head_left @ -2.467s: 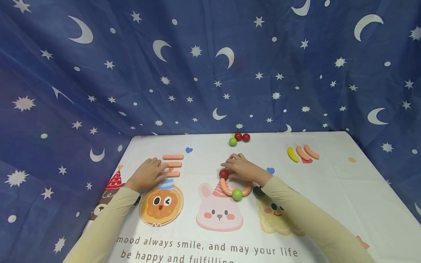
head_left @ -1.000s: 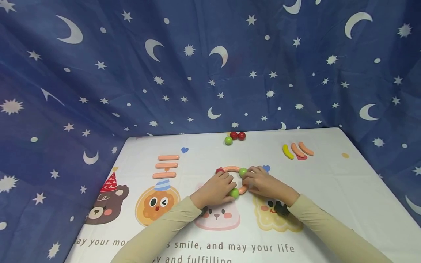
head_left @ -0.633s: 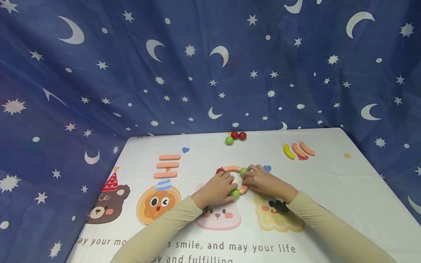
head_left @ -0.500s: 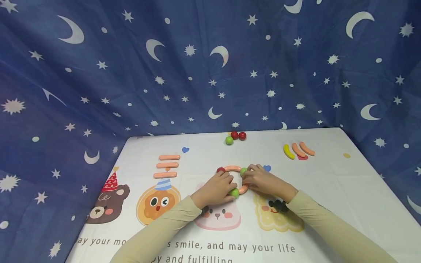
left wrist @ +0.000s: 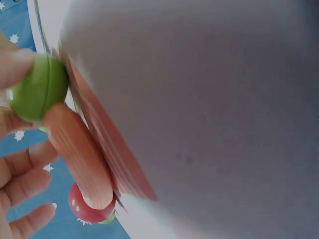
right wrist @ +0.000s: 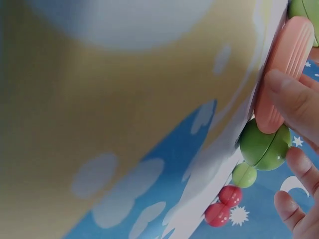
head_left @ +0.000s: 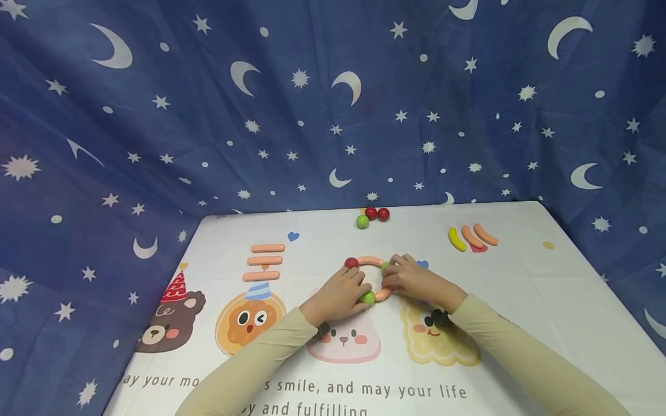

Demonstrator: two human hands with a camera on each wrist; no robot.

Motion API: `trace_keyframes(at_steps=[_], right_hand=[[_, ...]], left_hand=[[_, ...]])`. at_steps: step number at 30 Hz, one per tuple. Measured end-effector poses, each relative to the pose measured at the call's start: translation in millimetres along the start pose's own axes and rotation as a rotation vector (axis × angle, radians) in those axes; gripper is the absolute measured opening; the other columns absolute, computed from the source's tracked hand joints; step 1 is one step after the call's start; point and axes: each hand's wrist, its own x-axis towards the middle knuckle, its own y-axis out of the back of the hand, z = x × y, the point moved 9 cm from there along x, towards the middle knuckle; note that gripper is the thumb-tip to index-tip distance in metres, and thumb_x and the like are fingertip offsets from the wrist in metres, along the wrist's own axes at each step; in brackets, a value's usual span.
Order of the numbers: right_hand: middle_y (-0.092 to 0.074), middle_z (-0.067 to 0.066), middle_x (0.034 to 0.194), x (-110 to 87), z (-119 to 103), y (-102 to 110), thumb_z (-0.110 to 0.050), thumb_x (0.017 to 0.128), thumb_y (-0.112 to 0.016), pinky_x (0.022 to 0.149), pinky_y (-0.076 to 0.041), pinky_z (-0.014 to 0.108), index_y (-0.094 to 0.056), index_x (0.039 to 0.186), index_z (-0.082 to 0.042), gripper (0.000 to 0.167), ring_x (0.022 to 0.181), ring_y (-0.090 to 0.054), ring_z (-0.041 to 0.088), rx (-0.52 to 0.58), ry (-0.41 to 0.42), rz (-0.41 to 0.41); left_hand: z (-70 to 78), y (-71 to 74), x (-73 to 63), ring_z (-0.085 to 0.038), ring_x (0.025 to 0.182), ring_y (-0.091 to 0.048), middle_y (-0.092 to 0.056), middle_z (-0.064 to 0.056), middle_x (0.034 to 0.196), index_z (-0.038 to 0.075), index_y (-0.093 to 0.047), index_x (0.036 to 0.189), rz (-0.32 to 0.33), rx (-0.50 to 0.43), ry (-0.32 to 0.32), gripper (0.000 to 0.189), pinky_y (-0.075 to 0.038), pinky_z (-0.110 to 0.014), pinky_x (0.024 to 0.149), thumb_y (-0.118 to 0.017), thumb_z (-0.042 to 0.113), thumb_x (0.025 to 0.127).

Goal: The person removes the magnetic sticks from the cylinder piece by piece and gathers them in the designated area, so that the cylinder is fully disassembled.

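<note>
A small ring of curved pink sticks and balls lies on the white table. A red ball sits at its far left, one curved stick across the back and a green ball at the near side. My left hand covers the ring's left part, thumb and finger pinching that near green ball, as the left wrist view shows. From the right, my right hand grips the right-hand curved stick, thumb on its face. Its other fingers reach beside the far green ball.
Several straight pink sticks lie in a row at the left. Two red balls and a green ball stand at the back edge. At the back right lie a yellow curved stick and two pink curved ones.
My left hand has come from the straight sticks over to the ring, and my right hand has shifted to its right side. Most recently both hands have moved the ring slightly away from me.
</note>
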Motion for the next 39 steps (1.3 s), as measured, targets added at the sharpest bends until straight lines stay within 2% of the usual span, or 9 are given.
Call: trace_keyframes(at_steps=[4,9,15,25,29,34,39], right_hand=[[-0.066,-0.006,0.093,2.4,1,1,-0.018,0.075,-0.077,0.076,-0.040,0.033,-0.074,0.089,-0.020,0.015,0.088,-0.049,0.014,-0.004,0.015,0.024],[-0.065,-0.007,0.089,4.7,1,1,-0.021,0.073,-0.077,0.074,-0.038,0.030,-0.075,0.086,-0.020,0.013,0.085,-0.048,0.012,0.019,0.036,0.042],[-0.066,-0.008,0.090,8.2,1,-2,-0.025,0.075,-0.074,0.076,-0.038,0.030,-0.075,0.086,-0.020,0.012,0.088,-0.049,0.012,0.013,0.045,0.006],[-0.066,-0.009,0.087,3.8,2,-4,-0.025,0.076,-0.073,0.074,-0.038,0.029,-0.075,0.085,-0.023,0.009,0.087,-0.049,0.012,0.000,0.105,-0.011],[-0.068,-0.008,0.088,0.3,1,-3,-0.024,0.077,-0.073,0.074,-0.040,0.031,-0.075,0.086,-0.022,0.010,0.089,-0.052,0.015,0.011,0.118,-0.003],[-0.070,-0.006,0.094,-3.5,2,-1,-0.022,0.075,-0.076,0.077,-0.043,0.036,-0.075,0.094,-0.021,0.019,0.093,-0.055,0.018,0.025,0.097,-0.009],[-0.071,-0.006,0.100,-7.5,8,-4,-0.018,0.073,-0.078,0.081,-0.044,0.038,-0.073,0.102,-0.020,0.030,0.096,-0.055,0.018,0.018,0.039,-0.049]], left_hand=[[-3.9,-1.7,0.7,-0.014,0.093,-0.049,-0.054,0.004,0.094,0.023,-0.060,0.102,-0.005,0.037,0.022,0.031,-0.040,-0.031,0.089,-0.054,0.050,0.089],[-4.6,-0.1,0.9,-0.013,0.091,-0.048,-0.053,0.004,0.093,0.024,-0.061,0.101,0.020,0.049,0.015,0.037,-0.039,-0.030,0.086,-0.054,0.057,0.085],[-3.6,4.8,0.2,-0.014,0.092,-0.050,-0.054,0.003,0.092,0.023,-0.062,0.098,0.060,0.053,-0.003,0.034,-0.039,-0.030,0.084,-0.058,0.054,0.084],[-4.8,0.1,1.4,-0.014,0.094,-0.050,-0.056,0.003,0.097,0.026,-0.062,0.106,-0.004,0.058,0.029,0.036,-0.040,-0.031,0.089,-0.054,0.055,0.087],[-5.4,-0.1,1.0,-0.013,0.091,-0.050,-0.055,0.003,0.094,0.026,-0.063,0.104,0.012,0.042,0.025,0.035,-0.042,-0.031,0.087,-0.054,0.055,0.087],[-5.9,0.1,0.3,-0.012,0.091,-0.050,-0.055,0.003,0.095,0.026,-0.063,0.105,0.017,0.041,0.023,0.036,-0.043,-0.031,0.088,-0.054,0.056,0.087],[-6.9,-0.5,-0.4,-0.013,0.092,-0.050,-0.055,0.003,0.096,0.025,-0.062,0.106,0.019,0.033,0.027,0.037,-0.043,-0.032,0.089,-0.054,0.056,0.087]])
